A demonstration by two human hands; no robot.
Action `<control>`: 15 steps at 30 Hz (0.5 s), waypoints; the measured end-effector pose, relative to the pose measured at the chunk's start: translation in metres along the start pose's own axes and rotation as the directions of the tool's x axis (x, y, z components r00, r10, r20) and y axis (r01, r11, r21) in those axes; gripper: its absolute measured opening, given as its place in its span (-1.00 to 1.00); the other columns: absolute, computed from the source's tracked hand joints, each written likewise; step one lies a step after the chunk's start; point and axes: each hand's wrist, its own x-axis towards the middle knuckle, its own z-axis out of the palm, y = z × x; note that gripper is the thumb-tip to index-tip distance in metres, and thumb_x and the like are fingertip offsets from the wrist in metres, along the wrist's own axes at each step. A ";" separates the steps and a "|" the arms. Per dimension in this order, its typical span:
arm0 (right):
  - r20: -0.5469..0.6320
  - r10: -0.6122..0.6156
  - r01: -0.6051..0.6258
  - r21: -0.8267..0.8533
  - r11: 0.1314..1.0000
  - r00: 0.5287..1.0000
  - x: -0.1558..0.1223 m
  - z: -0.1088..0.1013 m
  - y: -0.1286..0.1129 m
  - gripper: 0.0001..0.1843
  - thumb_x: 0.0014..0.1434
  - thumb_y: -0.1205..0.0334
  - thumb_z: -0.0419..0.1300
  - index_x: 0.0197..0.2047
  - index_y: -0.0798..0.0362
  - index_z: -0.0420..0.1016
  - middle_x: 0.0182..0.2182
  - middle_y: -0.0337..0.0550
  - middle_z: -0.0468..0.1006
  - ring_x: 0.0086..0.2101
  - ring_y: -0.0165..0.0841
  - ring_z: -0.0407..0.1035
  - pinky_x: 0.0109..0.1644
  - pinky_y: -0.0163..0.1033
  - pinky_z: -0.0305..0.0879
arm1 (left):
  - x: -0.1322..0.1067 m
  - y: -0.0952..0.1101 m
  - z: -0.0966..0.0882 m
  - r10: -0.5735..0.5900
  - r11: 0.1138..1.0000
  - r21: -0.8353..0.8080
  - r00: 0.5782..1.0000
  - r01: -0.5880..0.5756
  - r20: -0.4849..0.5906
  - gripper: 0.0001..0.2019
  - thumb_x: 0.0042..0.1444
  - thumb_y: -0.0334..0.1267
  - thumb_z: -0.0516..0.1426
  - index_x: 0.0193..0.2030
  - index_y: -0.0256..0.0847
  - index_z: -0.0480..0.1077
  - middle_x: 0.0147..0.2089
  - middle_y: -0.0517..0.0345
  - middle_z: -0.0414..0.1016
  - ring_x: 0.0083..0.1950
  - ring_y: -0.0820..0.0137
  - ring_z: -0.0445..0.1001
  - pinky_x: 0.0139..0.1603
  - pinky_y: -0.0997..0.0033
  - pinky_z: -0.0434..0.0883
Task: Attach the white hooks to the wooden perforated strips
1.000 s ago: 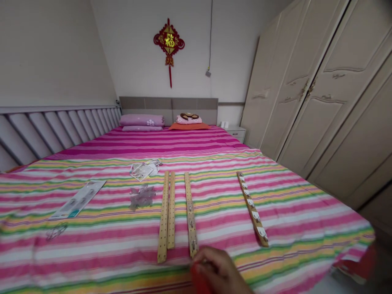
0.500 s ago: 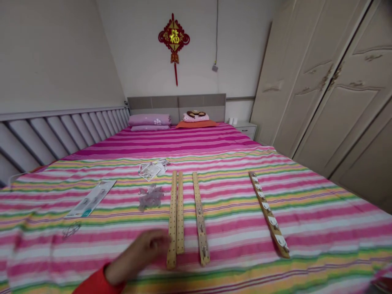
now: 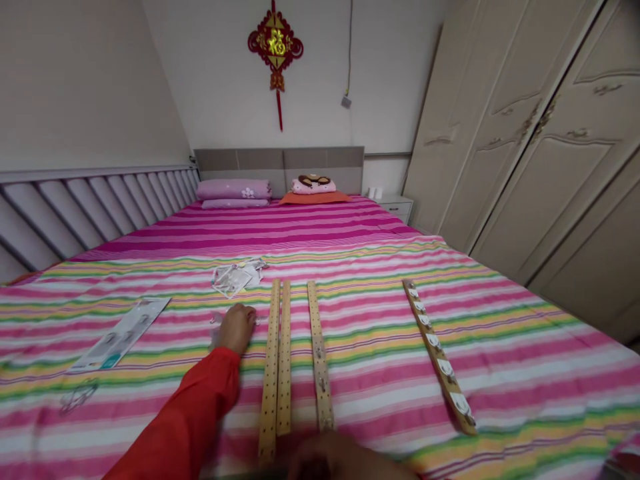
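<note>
My left hand point(image 3: 239, 327), in a red sleeve, reaches over a small heap of clear plastic pieces point(image 3: 216, 321) and covers most of it. Its fingers bend downward and their tips are hidden. My right hand point(image 3: 345, 457) is smeared by motion at the bottom edge, near the lower end of a perforated wooden strip point(image 3: 315, 327) that carries several metal hooks. Left of that strip lie two plain perforated strips, one point(image 3: 271, 373) beside the other point(image 3: 284, 360). Another wooden strip point(image 3: 433, 347), at right, bears several white hooked plates.
Small transparent packets point(image 3: 235, 277) lie above the heap. A long blister card point(image 3: 123, 335) and a thin wire-like bundle point(image 3: 79, 395) are on the left. All rest on a striped bedsheet point(image 3: 525, 393). A slatted rail point(image 3: 100, 200) borders the left; a wardrobe point(image 3: 525, 147) stands at right.
My left hand has moved forward and left, from beside the plain strips to the clear plastic heap. My right hand has come into view at the bottom. The view has shifted slightly.
</note>
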 end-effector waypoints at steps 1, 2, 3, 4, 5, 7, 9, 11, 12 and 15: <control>-0.048 0.003 -0.001 0.042 0.999 0.999 0.001 0.000 0.000 -0.72 0.04 0.08 0.32 -0.23 0.08 0.57 -0.45 -0.30 0.48 -0.46 -0.52 0.33 -0.41 -0.44 0.18 | 0.003 0.000 0.000 -0.003 0.999 0.035 1.000 0.002 0.024 -0.73 0.09 -0.33 -0.04 -0.49 -0.24 0.45 -0.40 0.00 0.41 -0.27 0.28 0.36 -0.23 0.34 0.20; -0.096 0.005 0.004 0.092 0.996 0.995 0.001 0.000 0.000 -0.72 0.00 0.10 0.35 -0.24 0.09 0.58 -0.47 -0.31 0.48 -0.48 -0.54 0.30 -0.43 -0.46 0.15 | 0.005 -0.001 0.000 -0.008 0.998 0.064 0.999 0.006 0.045 -0.73 0.07 -0.35 -0.03 -0.51 -0.25 0.45 -0.40 -0.01 0.41 -0.28 0.28 0.36 -0.23 0.34 0.20; -0.142 0.003 0.018 0.145 0.989 0.990 0.001 0.000 0.000 -0.72 -0.02 0.12 0.36 -0.24 0.09 0.58 -0.47 -0.31 0.48 -0.49 -0.56 0.29 -0.44 -0.46 0.13 | 0.007 -0.002 0.001 -0.015 0.996 0.085 0.998 0.010 0.062 -0.74 0.06 -0.36 -0.03 -0.51 -0.25 0.45 -0.40 -0.02 0.41 -0.27 0.28 0.36 -0.24 0.35 0.19; -0.179 -0.002 0.037 0.191 0.981 0.984 0.001 0.001 0.000 -0.71 -0.04 0.13 0.38 -0.25 0.09 0.58 -0.47 -0.31 0.49 -0.50 -0.56 0.29 -0.44 -0.47 0.13 | 0.009 -0.003 0.002 -0.019 0.995 0.099 0.997 0.012 0.073 -0.75 0.05 -0.37 -0.02 -0.51 -0.26 0.45 -0.39 -0.03 0.41 -0.27 0.28 0.36 -0.24 0.35 0.19; -0.207 -0.011 0.059 0.226 0.972 0.978 0.002 0.002 0.001 -0.71 -0.06 0.13 0.39 -0.27 0.10 0.58 -0.48 -0.31 0.49 -0.51 -0.56 0.30 -0.45 -0.46 0.13 | 0.010 -0.004 0.003 -0.020 0.995 0.100 0.997 0.012 0.076 -0.76 0.04 -0.37 -0.01 -0.51 -0.26 0.45 -0.38 -0.03 0.42 -0.26 0.27 0.37 -0.24 0.35 0.20; -0.263 -0.021 0.095 0.270 0.958 0.964 0.004 0.002 0.003 -0.69 -0.10 0.10 0.40 -0.32 0.12 0.56 -0.52 -0.31 0.49 -0.56 -0.56 0.30 -0.49 -0.46 0.14 | 0.010 -0.007 0.004 -0.019 0.998 0.065 0.999 0.015 0.049 -0.77 0.03 -0.35 0.00 -0.49 -0.26 0.47 -0.36 -0.05 0.44 -0.24 0.26 0.38 -0.23 0.34 0.22; -0.326 -0.026 0.122 0.277 0.953 0.945 0.007 0.001 0.005 -0.66 -0.13 0.07 0.41 -0.36 0.13 0.53 -0.57 -0.32 0.47 -0.62 -0.57 0.28 -0.54 -0.46 0.14 | 0.009 -0.010 0.003 -0.040 0.999 -0.028 0.999 0.040 -0.010 -0.79 0.02 -0.31 0.03 -0.47 -0.25 0.48 -0.35 -0.04 0.46 -0.23 0.25 0.40 -0.22 0.34 0.24; -0.378 -0.032 0.138 0.255 0.957 0.925 0.010 -0.002 0.006 -0.64 -0.12 0.03 0.40 -0.36 0.14 0.51 -0.63 -0.35 0.44 -0.67 -0.57 0.25 -0.59 -0.46 0.12 | 0.006 -0.010 -0.001 -0.125 0.971 -0.215 0.990 0.107 -0.070 -0.81 0.00 -0.23 0.07 -0.45 -0.24 0.48 -0.38 0.00 0.48 -0.28 0.26 0.41 -0.27 0.35 0.27; -0.402 -0.032 0.139 0.239 0.961 0.915 0.012 -0.005 0.007 -0.62 -0.11 0.01 0.39 -0.36 0.14 0.49 -0.66 -0.37 0.42 -0.69 -0.56 0.23 -0.62 -0.46 0.10 | 0.004 -0.008 -0.003 -0.197 0.925 -0.346 0.977 0.158 -0.081 -0.80 -0.02 -0.17 0.10 -0.45 -0.23 0.48 -0.41 0.04 0.49 -0.31 0.28 0.42 -0.31 0.37 0.28; -0.489 -0.044 0.158 0.193 0.968 0.871 0.016 -0.014 0.007 -0.57 -0.11 -0.08 0.36 -0.38 0.13 0.44 -0.70 -0.41 0.36 -0.73 -0.55 0.21 -0.67 -0.46 0.05 | -0.006 0.002 -0.010 -0.404 0.603 -0.746 0.914 0.283 0.020 -0.70 -0.18 -0.04 0.22 -0.39 -0.24 0.49 -0.45 0.13 0.51 -0.39 0.36 0.42 -0.39 0.42 0.31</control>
